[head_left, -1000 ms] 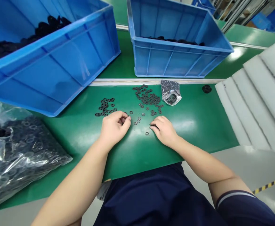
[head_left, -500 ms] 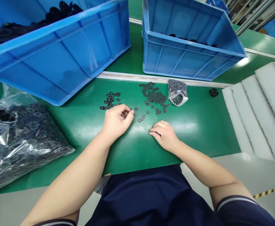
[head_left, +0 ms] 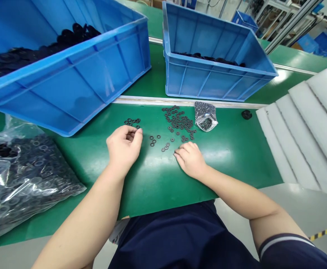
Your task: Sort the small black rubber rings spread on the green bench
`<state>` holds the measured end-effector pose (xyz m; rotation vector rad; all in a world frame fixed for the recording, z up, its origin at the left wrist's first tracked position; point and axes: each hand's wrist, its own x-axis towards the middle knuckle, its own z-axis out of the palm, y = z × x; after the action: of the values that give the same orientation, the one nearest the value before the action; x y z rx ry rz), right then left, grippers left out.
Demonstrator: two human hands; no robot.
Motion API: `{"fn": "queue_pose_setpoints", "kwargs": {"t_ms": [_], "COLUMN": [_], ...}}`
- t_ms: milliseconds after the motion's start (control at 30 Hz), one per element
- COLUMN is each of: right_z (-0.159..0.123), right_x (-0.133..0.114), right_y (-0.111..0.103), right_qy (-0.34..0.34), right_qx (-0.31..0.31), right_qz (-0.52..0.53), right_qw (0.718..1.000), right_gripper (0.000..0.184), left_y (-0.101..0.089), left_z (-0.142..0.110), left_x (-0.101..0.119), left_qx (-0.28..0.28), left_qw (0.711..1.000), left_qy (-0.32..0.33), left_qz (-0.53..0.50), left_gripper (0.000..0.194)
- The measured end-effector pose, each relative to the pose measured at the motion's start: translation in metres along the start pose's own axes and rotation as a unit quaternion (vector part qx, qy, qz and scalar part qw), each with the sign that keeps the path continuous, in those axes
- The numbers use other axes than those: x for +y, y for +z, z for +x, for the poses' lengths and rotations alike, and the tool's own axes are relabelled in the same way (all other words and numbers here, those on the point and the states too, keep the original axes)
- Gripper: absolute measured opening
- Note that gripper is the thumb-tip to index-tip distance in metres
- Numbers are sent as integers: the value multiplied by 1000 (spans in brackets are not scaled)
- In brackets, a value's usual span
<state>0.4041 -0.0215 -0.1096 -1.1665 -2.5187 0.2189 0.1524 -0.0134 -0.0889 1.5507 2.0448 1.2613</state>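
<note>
My left hand [head_left: 125,146] is closed, thumb against curled fingers, at the near edge of a small group of black rings [head_left: 130,121]. One ring lies right at its fingertips; whether it is gripped I cannot tell. Several loose black rings [head_left: 152,141] lie just right of this hand. My right hand [head_left: 190,160] rests low over the table with thumb and forefinger pinched on a small dark ring, mostly covered by the fingertips. Close to it are a few greyish rings [head_left: 167,147], and beyond them a larger spread of small dark rings [head_left: 181,121].
An opened clear bag of small rings [head_left: 205,116] lies behind the spread. Two blue crates [head_left: 113,67] [head_left: 219,80] with black parts stand at the back. A big clear bag of rings [head_left: 40,179] fills the left side; white foam blocks [head_left: 295,127] stand right, near a black round part [head_left: 246,114].
My left hand has moved left, and more loose rings now show to its right. My right hand stays pinched near the same place. The camera view has shifted slightly.
</note>
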Motion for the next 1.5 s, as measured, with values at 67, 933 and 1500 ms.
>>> {"fn": "queue_pose_setpoints", "kwargs": {"t_ms": [67, 933, 1500], "right_z": [11, 110, 14], "right_x": [2, 11, -9], "right_y": [0, 9, -9], "right_qy": [41, 118, -84], "right_qx": [14, 69, -97], "right_qz": [-8, -82, 4], "right_qw": [999, 987, 992], "right_gripper": [22, 45, 67], "left_y": [-2, 15, 19], "left_z": [5, 19, -29], "left_x": [-5, -31, -15], "left_qx": [29, -87, -182], "left_qw": [999, 976, 913], "left_qy": [-3, 42, 186], "left_qz": [14, 196, 313], "left_gripper": [21, 70, 81]}}
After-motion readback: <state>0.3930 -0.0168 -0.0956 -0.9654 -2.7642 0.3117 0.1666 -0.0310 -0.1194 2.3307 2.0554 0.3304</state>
